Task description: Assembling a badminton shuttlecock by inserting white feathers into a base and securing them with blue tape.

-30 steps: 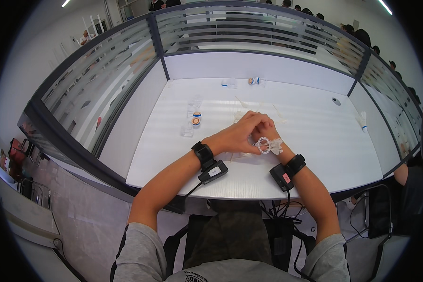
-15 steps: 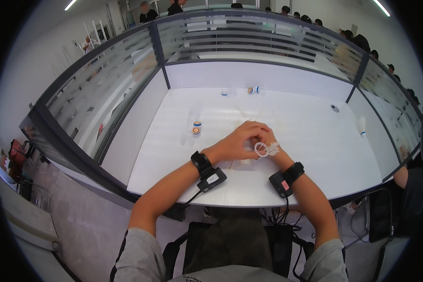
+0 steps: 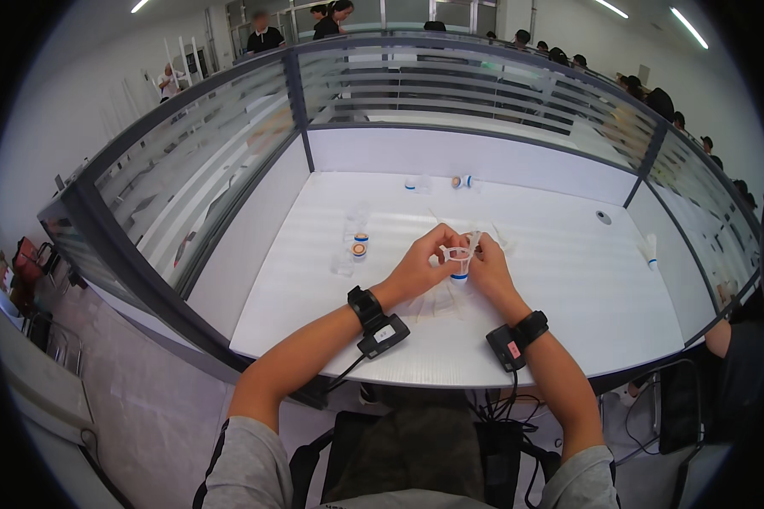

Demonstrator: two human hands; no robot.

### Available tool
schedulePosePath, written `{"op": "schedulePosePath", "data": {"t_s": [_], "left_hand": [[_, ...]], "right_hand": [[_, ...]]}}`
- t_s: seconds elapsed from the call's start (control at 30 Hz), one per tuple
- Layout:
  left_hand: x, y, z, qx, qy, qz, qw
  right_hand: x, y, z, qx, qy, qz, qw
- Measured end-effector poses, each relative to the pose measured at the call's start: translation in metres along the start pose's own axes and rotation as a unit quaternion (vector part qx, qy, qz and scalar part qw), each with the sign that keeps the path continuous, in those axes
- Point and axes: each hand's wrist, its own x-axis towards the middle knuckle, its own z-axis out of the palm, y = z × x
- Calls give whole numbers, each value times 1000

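Over the middle of the desk, my left hand [image 3: 426, 261] and my right hand [image 3: 491, 268] grip a small clear plastic container [image 3: 459, 265] from either side. Its wide clear rim [image 3: 457, 252] points up, and a white end with a blue band [image 3: 459, 278] shows below. A clear strip-like piece [image 3: 474, 242] rises by the fingers of my right hand; whether it belongs to the container I cannot tell. Fingers of both hands are bent inward, partly hiding the container. Thin transparent pieces [image 3: 437, 305] lie on the desk just below my hands.
To the left lie two blue-banded caps [image 3: 360, 246] among clear plastic parts [image 3: 342, 265]. Similar blue-and-white pieces [image 3: 461, 181] rest near the back panel, and a white one [image 3: 652, 253] by the right panel. A cable hole [image 3: 603, 217] sits at the back right. Partitions [image 3: 475, 148] enclose the desk [image 3: 569, 322].
The clear rim, earlier tilted toward my right wrist, now faces up, and the blue-banded end has come into sight. My hands have drawn slightly apart around the container. The view has shifted a little.
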Motion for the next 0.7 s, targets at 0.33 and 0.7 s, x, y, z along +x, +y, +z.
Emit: {"op": "schedulePosePath", "data": {"t_s": [0.33,0.7], "left_hand": [[0,-2,-6,-79,32,-110,990],[3,-17,-9,-27,178,-96,979]], "right_hand": [[-3,-32,-7,11,39,33,999],[-6,-70,-12,170,32,90,981]]}}
